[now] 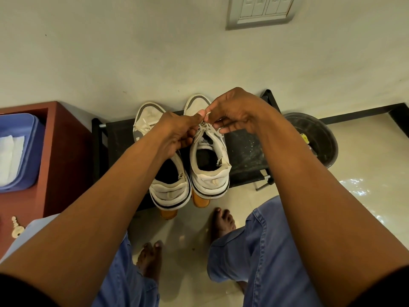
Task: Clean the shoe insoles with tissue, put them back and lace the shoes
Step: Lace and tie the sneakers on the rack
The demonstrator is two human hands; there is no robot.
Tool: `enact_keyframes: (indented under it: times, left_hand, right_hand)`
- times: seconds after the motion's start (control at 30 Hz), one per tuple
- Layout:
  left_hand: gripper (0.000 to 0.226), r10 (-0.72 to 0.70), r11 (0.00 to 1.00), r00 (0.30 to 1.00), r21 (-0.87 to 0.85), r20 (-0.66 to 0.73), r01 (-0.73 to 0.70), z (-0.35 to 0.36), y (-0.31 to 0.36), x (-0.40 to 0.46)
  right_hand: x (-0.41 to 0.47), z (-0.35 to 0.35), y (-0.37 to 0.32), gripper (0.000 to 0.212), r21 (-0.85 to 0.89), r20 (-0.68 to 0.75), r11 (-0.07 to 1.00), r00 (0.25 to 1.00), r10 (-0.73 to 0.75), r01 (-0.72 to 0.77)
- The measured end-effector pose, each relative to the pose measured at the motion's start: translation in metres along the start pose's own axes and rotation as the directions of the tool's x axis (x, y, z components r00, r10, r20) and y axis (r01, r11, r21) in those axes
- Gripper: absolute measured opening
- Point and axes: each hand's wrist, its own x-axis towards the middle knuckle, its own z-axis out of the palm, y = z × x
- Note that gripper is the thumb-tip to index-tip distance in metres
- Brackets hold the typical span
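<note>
My two white shoes stand side by side on the black rack, heels toward me. The right shoe (209,160) has its lace (204,127) bunched over the tongue, a dark insole (204,159) inside. The left shoe (168,182) sits partly under my arm, toe (148,116) showing, its inside dark.

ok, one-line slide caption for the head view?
Both hands pinch the lace of the right-side shoe on a black rack.

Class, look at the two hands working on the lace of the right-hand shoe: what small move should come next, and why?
Probably draw the lace ends apart to snug them down. Both the left hand and right hand pinch lace just above the right shoe, near its tongue, and the lace looks loose there.
</note>
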Motion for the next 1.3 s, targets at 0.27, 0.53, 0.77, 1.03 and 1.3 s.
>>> enact_keyframes:
  times: [0.27,0.53,0.77,1.03,1.3]
  left_hand:
    - [0.027,0.009,1.000,1.000,-0.013,0.016,-0.009,-0.002,0.002,-0.002]
    - [0.017,0.039,0.999,0.998,-0.005,0.040,-0.039,-0.004,0.003,-0.001]
    - [0.016,0.047,0.999,0.998,-0.007,0.033,-0.047,-0.004,0.005,-0.003]
    - [0.024,0.198,0.913,0.972,0.385,-0.124,-0.137,-0.008,0.006,0.002]
    - [0.034,0.299,0.725,0.944,0.676,-0.138,-0.131,-0.014,0.010,-0.001]
  right_hand:
    - [-0.001,0.000,-0.002,0.014,-0.016,-0.002,1.000,1.000,-0.003,0.003]
    - [-0.003,-0.001,-0.001,0.017,-0.006,0.020,0.999,0.999,-0.046,0.046]
    - [-0.003,-0.001,-0.002,0.009,0.026,0.021,0.999,0.999,-0.039,0.039]
    - [0.006,0.000,-0.002,0.016,-0.127,0.045,0.989,0.996,0.081,-0.075]
    - [0.020,-0.002,0.002,0.021,-0.233,0.061,0.954,0.976,0.210,-0.191]
